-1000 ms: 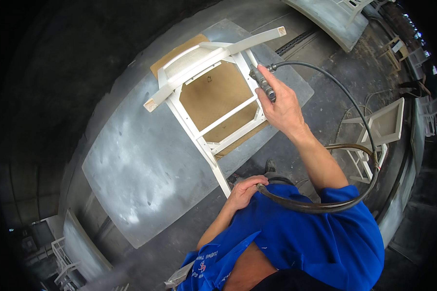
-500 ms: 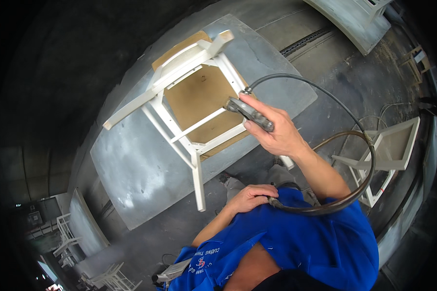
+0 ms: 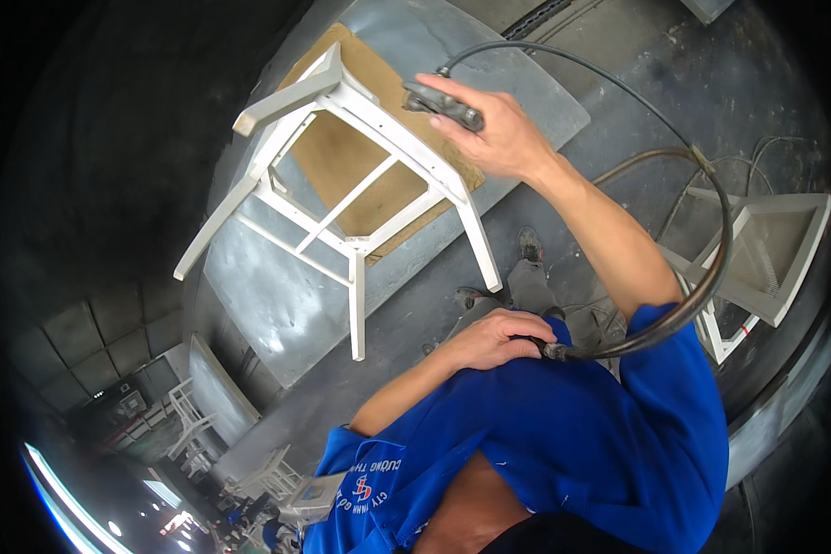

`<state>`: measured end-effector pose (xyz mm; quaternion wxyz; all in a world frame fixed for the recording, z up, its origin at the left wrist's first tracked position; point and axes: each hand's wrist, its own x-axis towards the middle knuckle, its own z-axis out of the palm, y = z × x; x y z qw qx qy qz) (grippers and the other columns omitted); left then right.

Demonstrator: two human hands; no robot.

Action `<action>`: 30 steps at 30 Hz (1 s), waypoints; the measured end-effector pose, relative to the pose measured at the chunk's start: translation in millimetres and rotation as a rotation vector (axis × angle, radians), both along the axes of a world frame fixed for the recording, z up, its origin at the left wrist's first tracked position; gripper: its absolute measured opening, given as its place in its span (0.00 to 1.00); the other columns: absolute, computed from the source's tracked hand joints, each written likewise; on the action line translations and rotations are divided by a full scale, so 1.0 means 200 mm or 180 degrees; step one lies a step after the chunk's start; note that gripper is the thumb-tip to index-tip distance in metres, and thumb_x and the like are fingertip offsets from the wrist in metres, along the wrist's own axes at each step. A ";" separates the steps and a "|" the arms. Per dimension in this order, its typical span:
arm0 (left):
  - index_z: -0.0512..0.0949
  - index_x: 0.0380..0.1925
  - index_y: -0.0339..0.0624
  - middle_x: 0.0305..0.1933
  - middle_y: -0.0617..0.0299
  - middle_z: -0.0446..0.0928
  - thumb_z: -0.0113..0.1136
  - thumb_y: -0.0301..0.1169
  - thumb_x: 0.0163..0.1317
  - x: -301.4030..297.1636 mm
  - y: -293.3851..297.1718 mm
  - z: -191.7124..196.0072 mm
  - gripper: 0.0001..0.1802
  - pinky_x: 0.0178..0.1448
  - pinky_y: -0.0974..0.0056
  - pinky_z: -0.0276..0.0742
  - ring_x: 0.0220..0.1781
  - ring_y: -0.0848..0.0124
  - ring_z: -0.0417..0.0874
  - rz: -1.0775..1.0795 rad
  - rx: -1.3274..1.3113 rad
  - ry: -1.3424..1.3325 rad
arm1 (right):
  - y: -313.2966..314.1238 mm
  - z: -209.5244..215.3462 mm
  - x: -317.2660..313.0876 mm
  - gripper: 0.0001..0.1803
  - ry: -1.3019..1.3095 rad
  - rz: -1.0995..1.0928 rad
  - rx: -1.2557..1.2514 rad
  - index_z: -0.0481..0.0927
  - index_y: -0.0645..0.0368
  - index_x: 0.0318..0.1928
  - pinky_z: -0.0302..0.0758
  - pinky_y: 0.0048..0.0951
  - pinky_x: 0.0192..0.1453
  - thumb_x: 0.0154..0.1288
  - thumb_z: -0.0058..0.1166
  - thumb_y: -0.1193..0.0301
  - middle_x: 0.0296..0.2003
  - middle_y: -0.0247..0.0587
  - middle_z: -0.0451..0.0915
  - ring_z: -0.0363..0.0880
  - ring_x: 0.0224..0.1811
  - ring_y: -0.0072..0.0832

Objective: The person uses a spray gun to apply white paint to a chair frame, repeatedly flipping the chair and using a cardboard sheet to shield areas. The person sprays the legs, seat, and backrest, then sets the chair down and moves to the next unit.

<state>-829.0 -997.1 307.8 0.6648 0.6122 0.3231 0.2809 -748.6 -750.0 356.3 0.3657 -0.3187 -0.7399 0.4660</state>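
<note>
My right hand (image 3: 500, 137) is closed around a grey spray gun (image 3: 445, 106), held over the far right side of a white chair frame (image 3: 392, 138). A thin black hose (image 3: 600, 69) runs from the gun and arcs off to the right. The frame rests on a brown board (image 3: 379, 83), with its legs and rails sticking out toward me and to the left. At my waist, my left hand (image 3: 497, 340) is closed on a thicker dark hose (image 3: 637, 343), which loops up on the right.
A grey metal-looking panel (image 3: 268, 314) lies under the brown board. Another pale chair (image 3: 771, 254) stands on the right beside hoses on the floor. Several white chair frames (image 3: 189, 420) and an upright panel (image 3: 222, 392) are at the lower left.
The chair frame and the brown board have turned to a different angle. My right hand has moved farther away with the spray gun. My left hand stays at my waist; the whole view has shifted.
</note>
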 end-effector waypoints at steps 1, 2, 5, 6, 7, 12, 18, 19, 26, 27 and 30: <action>0.84 0.52 0.38 0.55 0.51 0.85 0.67 0.26 0.65 0.01 0.00 0.00 0.16 0.61 0.55 0.80 0.57 0.53 0.86 0.0080 -0.0026 0.0040 | 0.05 -0.03 0.00 0.27 -0.0007 0.0048 -0.0188 0.75 0.47 0.72 0.82 0.33 0.51 0.75 0.60 0.65 0.46 0.46 0.90 0.90 0.45 0.35; 0.83 0.52 0.38 0.55 0.51 0.85 0.67 0.25 0.65 0.01 0.01 0.00 0.16 0.61 0.55 0.81 0.57 0.53 0.86 0.0138 -0.0151 0.0033 | 0.09 -0.05 -0.01 0.26 0.0036 0.0114 -0.0309 0.76 0.46 0.71 0.82 0.34 0.52 0.75 0.60 0.65 0.47 0.46 0.90 0.90 0.46 0.36; 0.83 0.53 0.38 0.55 0.52 0.85 0.68 0.22 0.64 0.03 0.03 0.01 0.16 0.60 0.56 0.81 0.56 0.55 0.87 0.0277 -0.0406 0.0089 | 0.16 -0.14 -0.05 0.26 -0.0009 0.0110 -0.0252 0.76 0.47 0.71 0.82 0.35 0.52 0.75 0.60 0.65 0.47 0.47 0.90 0.90 0.45 0.38; 0.83 0.52 0.38 0.55 0.52 0.85 0.68 0.22 0.64 0.03 0.04 0.02 0.16 0.60 0.56 0.81 0.56 0.55 0.87 0.0315 -0.0470 0.0117 | 0.18 -0.17 -0.04 0.26 0.0050 0.0176 -0.0189 0.76 0.47 0.71 0.82 0.36 0.52 0.75 0.59 0.65 0.48 0.47 0.90 0.90 0.45 0.38; 0.83 0.52 0.38 0.55 0.52 0.85 0.68 0.21 0.64 0.04 0.05 0.02 0.16 0.60 0.57 0.82 0.56 0.55 0.87 0.0356 -0.0507 0.0153 | 0.18 -0.20 -0.04 0.26 0.0048 0.0240 -0.0201 0.75 0.47 0.72 0.82 0.36 0.53 0.75 0.59 0.65 0.48 0.47 0.90 0.90 0.46 0.38; 0.83 0.53 0.39 0.55 0.52 0.85 0.68 0.23 0.64 0.08 0.12 0.02 0.17 0.60 0.57 0.82 0.56 0.55 0.87 0.0287 -0.0579 0.0189 | 0.15 -0.32 0.10 0.27 -0.0322 0.0693 -0.0750 0.74 0.48 0.72 0.81 0.37 0.56 0.75 0.57 0.68 0.50 0.51 0.88 0.88 0.49 0.40; 0.84 0.52 0.36 0.55 0.52 0.85 0.67 0.18 0.63 0.11 0.18 0.01 0.16 0.66 0.56 0.79 0.61 0.55 0.84 0.0149 -0.0812 0.0210 | 0.00 -0.39 0.33 0.27 -0.0677 0.0712 -0.1034 0.74 0.47 0.73 0.80 0.36 0.55 0.75 0.57 0.69 0.49 0.53 0.88 0.88 0.48 0.40; 0.84 0.52 0.36 0.55 0.52 0.85 0.67 0.18 0.63 0.12 0.19 0.01 0.16 0.66 0.56 0.79 0.61 0.55 0.84 0.0131 -0.0793 0.0208 | -0.02 -0.39 0.36 0.27 -0.0834 0.0676 -0.1038 0.74 0.47 0.73 0.80 0.36 0.54 0.75 0.57 0.69 0.49 0.53 0.88 0.88 0.47 0.39; 0.84 0.51 0.36 0.54 0.52 0.86 0.67 0.19 0.62 0.10 0.22 0.02 0.16 0.65 0.55 0.79 0.60 0.54 0.84 0.0153 -0.0737 0.0223 | -0.02 -0.36 0.40 0.28 -0.1621 0.0870 -0.1626 0.73 0.46 0.73 0.82 0.41 0.55 0.74 0.57 0.68 0.53 0.57 0.87 0.89 0.46 0.48; 0.84 0.51 0.37 0.54 0.52 0.86 0.67 0.19 0.62 0.10 0.23 0.02 0.16 0.65 0.55 0.79 0.60 0.54 0.85 0.0167 -0.0728 0.0212 | -0.02 -0.36 0.39 0.28 -0.1475 0.0802 -0.1498 0.73 0.46 0.73 0.82 0.41 0.56 0.74 0.57 0.68 0.54 0.57 0.86 0.89 0.48 0.49; 0.84 0.51 0.37 0.53 0.52 0.86 0.67 0.18 0.61 0.09 0.22 0.03 0.16 0.65 0.55 0.79 0.60 0.54 0.85 0.0190 -0.0738 0.0244 | 0.01 -0.34 0.33 0.27 -0.0934 0.0684 -0.1023 0.74 0.47 0.73 0.81 0.42 0.60 0.74 0.57 0.68 0.56 0.56 0.85 0.88 0.53 0.50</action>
